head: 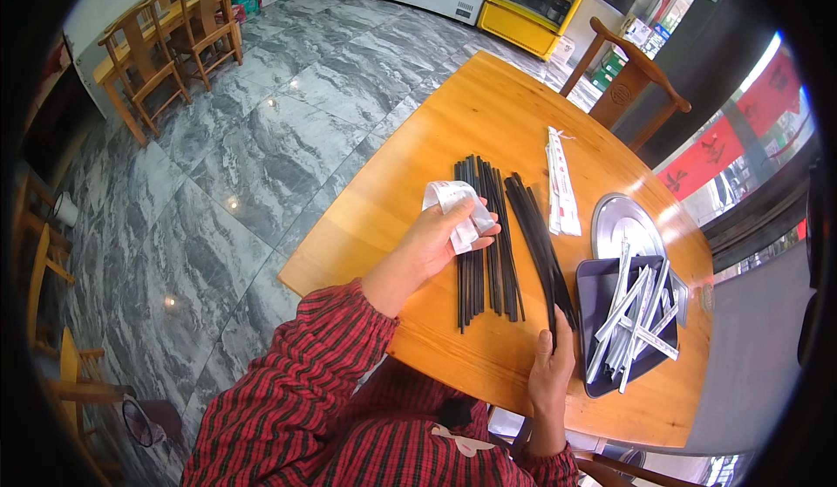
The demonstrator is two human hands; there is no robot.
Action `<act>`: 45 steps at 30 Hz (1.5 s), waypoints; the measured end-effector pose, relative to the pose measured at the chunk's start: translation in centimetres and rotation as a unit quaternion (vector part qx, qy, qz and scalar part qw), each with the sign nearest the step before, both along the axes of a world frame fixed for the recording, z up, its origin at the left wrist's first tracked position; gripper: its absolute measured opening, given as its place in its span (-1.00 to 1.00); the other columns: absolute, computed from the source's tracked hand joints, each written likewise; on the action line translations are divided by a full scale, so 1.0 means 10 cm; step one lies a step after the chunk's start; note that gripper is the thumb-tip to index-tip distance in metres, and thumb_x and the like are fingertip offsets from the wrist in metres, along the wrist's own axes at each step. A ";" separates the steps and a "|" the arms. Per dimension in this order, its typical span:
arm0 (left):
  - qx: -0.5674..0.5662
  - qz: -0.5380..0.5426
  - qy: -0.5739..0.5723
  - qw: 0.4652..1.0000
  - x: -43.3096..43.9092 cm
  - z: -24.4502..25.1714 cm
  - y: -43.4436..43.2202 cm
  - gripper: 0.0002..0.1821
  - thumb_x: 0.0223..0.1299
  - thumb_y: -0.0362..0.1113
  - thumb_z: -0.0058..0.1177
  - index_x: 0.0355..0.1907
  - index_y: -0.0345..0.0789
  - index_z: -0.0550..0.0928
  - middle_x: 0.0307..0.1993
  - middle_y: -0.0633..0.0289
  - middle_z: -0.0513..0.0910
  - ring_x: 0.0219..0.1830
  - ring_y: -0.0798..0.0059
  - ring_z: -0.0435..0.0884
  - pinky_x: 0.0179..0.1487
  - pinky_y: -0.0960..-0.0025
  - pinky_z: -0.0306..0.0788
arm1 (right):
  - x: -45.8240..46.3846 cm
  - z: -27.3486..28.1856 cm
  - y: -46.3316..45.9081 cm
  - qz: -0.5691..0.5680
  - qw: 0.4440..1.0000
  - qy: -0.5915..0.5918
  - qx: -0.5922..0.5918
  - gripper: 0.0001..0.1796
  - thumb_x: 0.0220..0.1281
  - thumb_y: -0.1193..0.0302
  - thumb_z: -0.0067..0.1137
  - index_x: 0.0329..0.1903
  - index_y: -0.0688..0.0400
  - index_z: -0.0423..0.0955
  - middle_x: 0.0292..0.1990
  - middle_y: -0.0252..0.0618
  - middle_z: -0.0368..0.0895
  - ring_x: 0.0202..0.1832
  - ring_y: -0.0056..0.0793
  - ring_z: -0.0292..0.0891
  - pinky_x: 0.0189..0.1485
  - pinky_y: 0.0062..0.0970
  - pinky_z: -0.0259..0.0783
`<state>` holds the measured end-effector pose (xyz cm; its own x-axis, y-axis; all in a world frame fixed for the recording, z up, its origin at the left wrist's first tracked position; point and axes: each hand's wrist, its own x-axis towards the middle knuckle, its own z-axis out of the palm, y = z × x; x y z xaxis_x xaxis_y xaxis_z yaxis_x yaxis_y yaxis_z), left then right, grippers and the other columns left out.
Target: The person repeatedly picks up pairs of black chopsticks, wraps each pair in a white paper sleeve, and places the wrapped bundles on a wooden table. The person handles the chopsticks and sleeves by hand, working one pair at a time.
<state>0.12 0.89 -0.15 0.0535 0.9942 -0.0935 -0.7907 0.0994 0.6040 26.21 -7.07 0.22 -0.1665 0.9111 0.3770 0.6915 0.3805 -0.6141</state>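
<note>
My left hand [446, 230] pinches folded white paper wrappers [452, 200] above a group of black chopsticks [472, 287] lying on the wooden table [405, 173]. Part of that group is hidden under the hand. To its right, another bundle of black chopsticks [537, 235] slants towards me. My right hand [552, 363] has the near ends of this bundle between thumb and fingers, by the table's near edge. Beyond it lie several flat white paper sleeves [560, 183] with red print, side by side.
A dark plastic tray [587, 291] holds several narrow white wrapped sticks [637, 327], some jutting over its rim. Behind it is a round metal plate [626, 222]. A wooden chair [628, 85] stands at the table's far right side. A waste bin [153, 421] stands on the floor at left.
</note>
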 end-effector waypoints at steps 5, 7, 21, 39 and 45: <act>-0.005 0.002 0.009 1.000 0.01 -0.01 0.01 -0.70 0.33 -0.21 -0.05 -0.03 -0.37 0.42 -0.12 0.05 0.59 -0.08 0.27 0.62 -0.02 0.25 0.56 | -0.04 0.16 -0.04 -0.033 0.987 -0.152 0.041 -0.58 0.20 0.52 0.08 0.15 0.12 0.43 -0.42 -0.15 0.38 -0.40 -0.21 0.38 -0.38 -0.33 0.30; -0.019 0.012 0.004 1.000 0.03 -0.02 0.01 -0.71 0.32 -0.23 -0.03 -0.03 -0.38 0.41 -0.12 0.04 0.59 -0.07 0.27 0.62 -0.01 0.25 0.55 | -0.02 0.13 -0.03 -0.031 0.979 -0.180 0.087 -0.57 0.17 0.52 0.12 0.13 0.11 0.45 -0.45 -0.18 0.37 -0.43 -0.23 0.37 -0.42 -0.32 0.29; -0.010 0.031 0.012 0.999 0.03 -0.05 0.01 -0.74 0.27 -0.37 0.01 -0.06 -0.42 0.37 -0.16 -0.01 0.53 -0.12 0.18 0.62 -0.02 0.18 0.56 | 0.13 0.09 -0.12 -0.024 0.966 -0.203 0.159 -0.60 -0.01 0.53 0.27 -0.01 0.18 0.55 -0.51 -0.22 0.40 -0.51 -0.29 0.39 -0.49 -0.37 0.32; -0.026 0.044 0.037 0.998 0.06 -0.01 -0.03 -0.74 0.28 -0.36 0.00 -0.06 -0.42 0.38 -0.20 0.02 0.54 -0.17 0.20 0.63 -0.05 0.16 0.57 | 0.15 0.13 -0.18 -0.023 0.967 -0.208 0.143 -0.58 -0.02 0.55 0.26 0.00 0.14 0.54 -0.51 -0.25 0.39 -0.50 -0.31 0.38 -0.48 -0.38 0.33; -0.034 0.048 0.045 0.997 0.07 0.02 -0.04 -0.81 0.31 -0.38 -0.06 -0.10 -0.41 0.40 -0.24 0.05 0.57 -0.25 0.25 0.66 -0.18 0.20 0.58 | 0.14 0.17 -0.18 -0.013 0.969 -0.206 0.139 -0.58 -0.02 0.55 0.26 0.00 0.15 0.53 -0.53 -0.25 0.37 -0.51 -0.32 0.36 -0.49 -0.38 0.31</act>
